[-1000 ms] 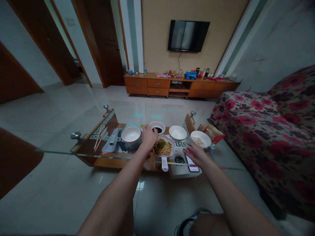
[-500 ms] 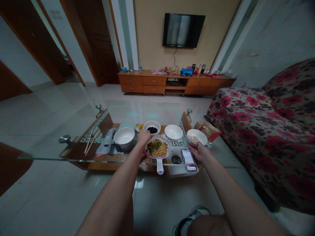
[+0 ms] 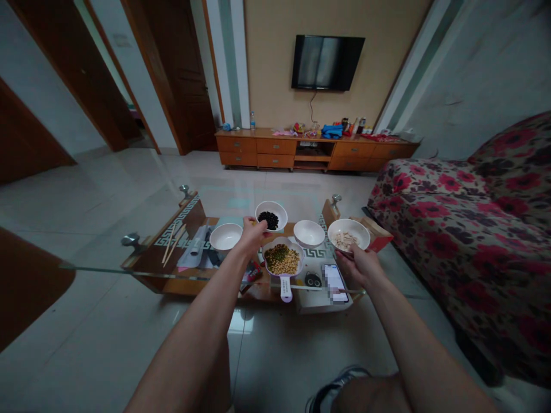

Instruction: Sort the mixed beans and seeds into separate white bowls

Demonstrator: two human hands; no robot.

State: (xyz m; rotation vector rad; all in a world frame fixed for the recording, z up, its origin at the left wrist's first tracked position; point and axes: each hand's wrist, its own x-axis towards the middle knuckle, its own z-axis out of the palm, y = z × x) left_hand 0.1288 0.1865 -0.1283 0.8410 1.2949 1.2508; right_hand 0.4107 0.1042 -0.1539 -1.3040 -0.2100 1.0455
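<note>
My left hand (image 3: 253,236) grips the rim of a white bowl of black beans (image 3: 271,215), held up over the far side of the table. My right hand (image 3: 359,267) holds the near edge of a white bowl of pale grains (image 3: 348,235), also raised. Between my hands sits a lilac-handled white pan (image 3: 282,261) of green and yellow beans. Two plain white bowls (image 3: 309,233) (image 3: 226,236) stand on either side of my left hand, with nothing visible inside them.
The glass-topped coffee table (image 3: 142,269) has a wooden lower shelf holding chopsticks (image 3: 173,244). A smartphone (image 3: 334,282) lies near my right hand. A floral sofa (image 3: 434,229) lines the right side, and a wooden TV cabinet (image 3: 316,150) stands beyond.
Both hands have lifted their bowls off the table. The bowl of black beans has risen and moved farther from me, and the bowl of pale grains now tilts toward me.
</note>
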